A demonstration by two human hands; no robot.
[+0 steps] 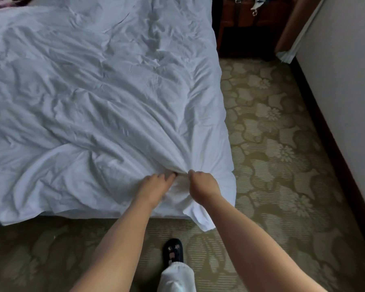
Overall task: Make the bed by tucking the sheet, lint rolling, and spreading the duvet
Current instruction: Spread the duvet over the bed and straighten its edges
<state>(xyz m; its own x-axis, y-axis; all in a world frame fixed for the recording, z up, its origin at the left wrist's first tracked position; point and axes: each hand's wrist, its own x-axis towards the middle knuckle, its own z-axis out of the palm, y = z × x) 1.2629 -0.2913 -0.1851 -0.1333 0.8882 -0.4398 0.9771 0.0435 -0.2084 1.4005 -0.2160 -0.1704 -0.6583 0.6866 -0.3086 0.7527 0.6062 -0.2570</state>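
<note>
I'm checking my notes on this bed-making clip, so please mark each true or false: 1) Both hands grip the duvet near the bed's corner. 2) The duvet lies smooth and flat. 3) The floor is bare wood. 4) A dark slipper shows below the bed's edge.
1) Both the left hand and the right hand grip the duvet near the bed's corner. True.
2) The duvet lies smooth and flat. False: it is heavily wrinkled, with folds running to the grip.
3) The floor is bare wood. False: it is a floral patterned carpet.
4) A dark slipper shows below the bed's edge. True.

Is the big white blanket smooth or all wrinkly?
Wrinkly. The duvet is creased all over, bunched where the left hand and right hand grip it.
</note>
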